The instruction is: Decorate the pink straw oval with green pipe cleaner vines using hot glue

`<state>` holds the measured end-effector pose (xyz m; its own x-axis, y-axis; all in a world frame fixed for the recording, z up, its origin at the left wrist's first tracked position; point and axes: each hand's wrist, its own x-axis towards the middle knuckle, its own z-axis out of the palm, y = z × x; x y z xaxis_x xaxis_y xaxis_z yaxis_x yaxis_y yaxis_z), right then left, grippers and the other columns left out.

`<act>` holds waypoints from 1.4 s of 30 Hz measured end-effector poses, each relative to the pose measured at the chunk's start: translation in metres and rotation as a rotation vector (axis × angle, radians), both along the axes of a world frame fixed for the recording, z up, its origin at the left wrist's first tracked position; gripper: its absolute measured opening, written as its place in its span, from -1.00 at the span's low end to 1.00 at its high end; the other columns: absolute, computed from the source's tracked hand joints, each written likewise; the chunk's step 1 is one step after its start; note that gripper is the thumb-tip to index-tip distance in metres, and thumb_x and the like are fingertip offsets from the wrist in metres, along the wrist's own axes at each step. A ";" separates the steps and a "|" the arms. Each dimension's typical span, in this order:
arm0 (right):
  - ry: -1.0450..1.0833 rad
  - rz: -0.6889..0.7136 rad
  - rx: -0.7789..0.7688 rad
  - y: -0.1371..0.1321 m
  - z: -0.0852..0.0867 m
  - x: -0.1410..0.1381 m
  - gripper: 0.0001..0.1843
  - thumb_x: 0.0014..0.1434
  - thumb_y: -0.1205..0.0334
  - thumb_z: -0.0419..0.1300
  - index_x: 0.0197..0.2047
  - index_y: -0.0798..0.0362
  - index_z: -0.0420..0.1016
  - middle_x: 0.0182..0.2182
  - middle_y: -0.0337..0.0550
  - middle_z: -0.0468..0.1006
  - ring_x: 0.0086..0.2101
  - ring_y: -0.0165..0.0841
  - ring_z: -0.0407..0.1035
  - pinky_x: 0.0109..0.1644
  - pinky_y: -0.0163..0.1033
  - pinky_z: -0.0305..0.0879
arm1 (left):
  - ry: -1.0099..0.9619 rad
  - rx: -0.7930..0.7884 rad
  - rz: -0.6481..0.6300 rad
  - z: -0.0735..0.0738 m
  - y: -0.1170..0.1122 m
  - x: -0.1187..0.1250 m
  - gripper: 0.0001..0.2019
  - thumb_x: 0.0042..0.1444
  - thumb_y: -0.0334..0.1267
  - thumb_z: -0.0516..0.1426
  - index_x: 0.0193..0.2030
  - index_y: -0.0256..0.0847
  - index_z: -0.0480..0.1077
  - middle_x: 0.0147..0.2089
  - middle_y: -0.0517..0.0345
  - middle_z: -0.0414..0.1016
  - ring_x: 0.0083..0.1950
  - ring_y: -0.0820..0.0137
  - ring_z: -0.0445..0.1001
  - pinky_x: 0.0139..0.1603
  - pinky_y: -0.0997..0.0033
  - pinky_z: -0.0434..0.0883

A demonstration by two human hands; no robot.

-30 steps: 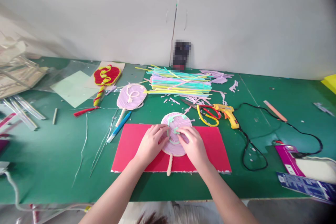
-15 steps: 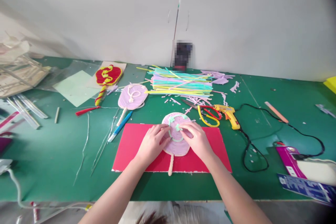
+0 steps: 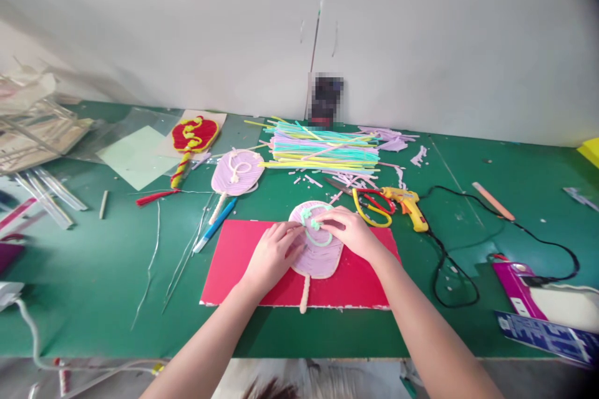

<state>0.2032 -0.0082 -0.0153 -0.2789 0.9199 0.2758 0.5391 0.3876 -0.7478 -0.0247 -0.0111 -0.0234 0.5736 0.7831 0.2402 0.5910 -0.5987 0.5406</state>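
A lilac fan-shaped craft piece (image 3: 320,255) with a cream handle lies on a red board (image 3: 234,262) on the green table. A mint green cord loop (image 3: 321,239) sits on its upper face. My left hand (image 3: 271,255) rests on the fan's left side, fingertips pressed together at the loop's left edge. My right hand (image 3: 353,234) lies over the fan's upper right, fingers pinched on the green cord near its knot.
A pile of coloured straws (image 3: 322,149) lies behind the board. Scissors with red and yellow handles (image 3: 372,206) and a yellow glue gun (image 3: 409,204) with a black cable lie to the right. Another lilac fan (image 3: 236,173), a red fan (image 3: 193,134) and a blue pen (image 3: 215,224) lie to the left.
My right hand has moved up and right across the fan, uncovering more of the green loop. My left hand has stayed on the fan's left side.
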 end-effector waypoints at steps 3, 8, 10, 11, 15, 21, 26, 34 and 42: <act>-0.004 -0.010 0.036 0.001 -0.006 -0.002 -0.82 0.17 0.31 0.18 -0.15 -0.07 0.53 -0.20 -0.18 0.56 -0.12 -0.33 0.41 0.00 -0.16 0.37 | 0.005 0.002 -0.003 -0.001 0.000 0.000 -0.72 0.24 -0.24 0.05 0.06 -0.18 0.35 0.06 -0.02 0.42 0.02 0.23 0.39 0.03 0.16 0.38; -0.097 -0.082 0.111 -0.004 -0.006 -0.001 -0.85 0.19 0.28 0.17 -0.21 -0.06 0.56 -0.22 -0.12 0.46 -0.12 -0.30 0.38 -0.03 -0.13 0.38 | 0.004 0.002 -0.009 -0.003 0.000 -0.001 -0.72 0.23 -0.25 0.05 0.06 -0.18 0.35 0.07 -0.01 0.42 0.03 0.24 0.39 0.03 0.18 0.37; -0.134 -0.080 0.130 -0.006 -0.003 -0.002 -0.85 0.19 0.29 0.17 -0.20 -0.04 0.55 -0.22 -0.11 0.47 -0.14 -0.30 0.37 -0.03 -0.13 0.38 | 0.007 -0.001 -0.007 -0.003 0.000 -0.001 -0.73 0.24 -0.25 0.05 0.06 -0.17 0.35 0.07 -0.01 0.41 0.03 0.24 0.40 0.03 0.18 0.37; -0.149 -0.069 0.132 -0.007 -0.001 -0.003 -0.84 0.19 0.31 0.16 -0.19 -0.04 0.54 -0.21 -0.11 0.48 -0.14 -0.30 0.37 -0.03 -0.12 0.37 | 0.007 -0.001 -0.006 -0.002 0.000 -0.001 -0.73 0.23 -0.25 0.05 0.06 -0.17 0.35 0.07 -0.01 0.41 0.03 0.24 0.40 0.03 0.18 0.38; -0.151 -0.005 0.121 -0.006 0.002 -0.006 -0.79 0.19 0.40 0.12 -0.16 -0.02 0.51 -0.19 -0.14 0.54 -0.12 -0.30 0.36 -0.01 -0.13 0.35 | 0.000 0.006 -0.002 -0.001 0.000 0.000 -0.74 0.23 -0.27 0.06 0.05 -0.18 0.36 0.07 -0.02 0.41 0.03 0.24 0.40 0.03 0.17 0.38; -0.026 -0.009 0.104 -0.006 0.000 -0.006 -0.82 0.19 0.35 0.14 -0.17 -0.04 0.51 -0.21 -0.15 0.55 -0.13 -0.30 0.39 -0.02 -0.13 0.36 | -0.058 -0.046 0.018 0.000 0.001 0.000 -0.72 0.21 -0.32 0.07 0.06 -0.20 0.34 0.07 -0.01 0.40 0.05 0.27 0.39 0.06 0.21 0.39; 0.024 0.047 0.102 -0.007 0.004 -0.010 -0.84 0.20 0.31 0.15 -0.17 -0.06 0.51 -0.20 -0.16 0.57 -0.12 -0.30 0.41 0.00 -0.11 0.35 | -0.140 -0.104 0.038 -0.001 0.001 -0.002 -0.74 0.21 -0.33 0.07 0.05 -0.15 0.34 0.04 0.03 0.41 0.05 0.31 0.40 0.06 0.25 0.41; 0.012 0.131 0.107 -0.001 0.000 -0.009 -0.85 0.20 0.33 0.14 -0.19 -0.04 0.50 -0.20 -0.17 0.58 -0.13 -0.33 0.42 0.01 -0.12 0.33 | -0.091 -0.070 0.033 0.001 -0.001 0.001 -0.77 0.22 -0.32 0.07 0.00 -0.18 0.39 0.04 0.01 0.40 0.02 0.29 0.40 0.05 0.25 0.40; 0.067 0.065 0.042 0.000 -0.001 -0.004 -0.83 0.17 0.31 0.18 -0.14 -0.07 0.46 -0.17 -0.18 0.55 -0.09 -0.32 0.41 0.04 -0.14 0.32 | -0.133 -0.225 0.124 0.017 0.003 0.013 -0.80 0.20 -0.32 0.06 -0.06 -0.15 0.42 -0.17 0.10 0.43 -0.20 0.39 0.46 -0.18 0.44 0.42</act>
<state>0.1994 -0.0083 -0.0164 -0.3168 0.8877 0.3341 0.4614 0.4520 -0.7634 -0.0116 -0.0077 -0.0066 0.4456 0.8872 0.1195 0.5671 -0.3830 0.7291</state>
